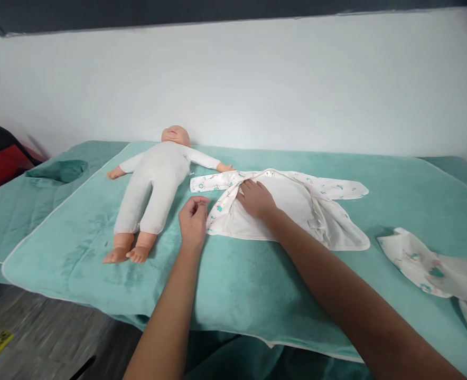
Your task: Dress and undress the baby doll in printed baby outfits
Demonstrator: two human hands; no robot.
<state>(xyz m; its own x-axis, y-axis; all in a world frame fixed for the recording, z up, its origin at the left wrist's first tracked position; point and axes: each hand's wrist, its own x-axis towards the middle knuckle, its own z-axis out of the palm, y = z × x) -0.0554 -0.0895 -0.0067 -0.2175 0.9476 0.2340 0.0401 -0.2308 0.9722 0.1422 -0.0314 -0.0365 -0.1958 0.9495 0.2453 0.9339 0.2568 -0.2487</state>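
Note:
A white baby shirt (292, 203) with a green and pink print lies spread on the mat, its front opened and its sleeves out to both sides. My right hand (257, 199) rests on the shirt's inside, its fingers laid out against the left front panel's edge. Just beside the shirt's left edge is my left hand (193, 219), fingers curled in; no cloth shows between them. To the left a baby doll (160, 166) in a white body suit lies on its back, arms spread. The doll's near hand almost meets the shirt's left sleeve.
A green plush mat (249, 279) with pale edging covers the table. At the right lies another printed white garment (435, 269), crumpled. Behind the table stands a white wall (257, 95). A red and black object (3, 163) sits at the far left, near a dark green cloth (59, 171).

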